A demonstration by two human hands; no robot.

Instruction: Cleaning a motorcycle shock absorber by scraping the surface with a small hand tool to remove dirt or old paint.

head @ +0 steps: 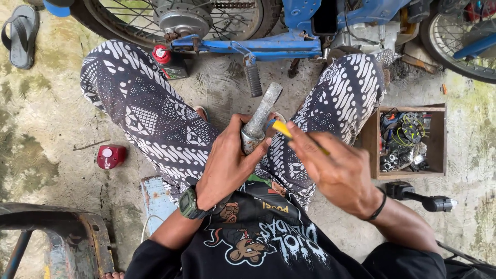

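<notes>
A person sits low on a stained concrete floor (46,113), knees apart in black-and-white patterned trousers. The left hand (225,163), with a green wristwatch (188,203) on its wrist, is wrapped around the round lower end of a grey metal part (258,121) that tilts up and away. The right hand (336,168) pinches a yellow-handled tool (283,128) whose tip meets that part near the left thumb. Ahead stands a blue motorcycle (289,31). A wooden box (438,142) of wires and small parts sits to the right, a black handlebar grip (423,199) just below it, a red cap (110,156) to the left, a grey sandal (20,33) far left
</notes>
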